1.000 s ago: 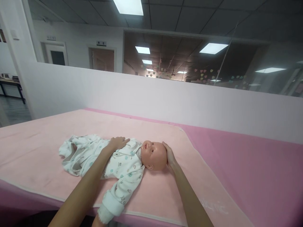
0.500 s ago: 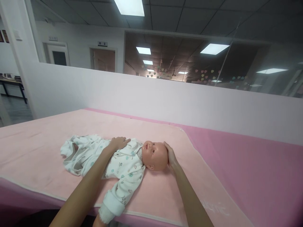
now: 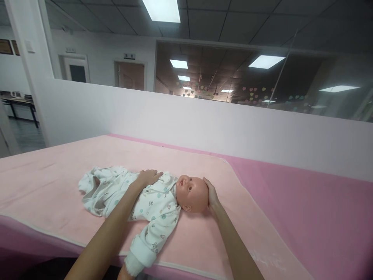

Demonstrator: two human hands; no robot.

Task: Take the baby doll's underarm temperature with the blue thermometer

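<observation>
A baby doll (image 3: 192, 194) lies on its back on a peach mat (image 3: 198, 241), its head to the right. It wears a white printed outfit (image 3: 157, 202); one sleeve reaches toward the near edge. My left hand (image 3: 149, 177) rests flat on the doll's chest with the fingers stretched out. Against the crown of the bald head, my right hand (image 3: 211, 193) is cupped, open, with part of its fingers hidden behind the head.
Under the mat is a pink surface (image 3: 326, 210), bounded at the back by a white low wall (image 3: 204, 120) with glass above. A dark-legged table (image 3: 20, 101) stands at the far left.
The whole view has shifted slightly, so everything appears a little further right. Both hands keep their places on the doll.
</observation>
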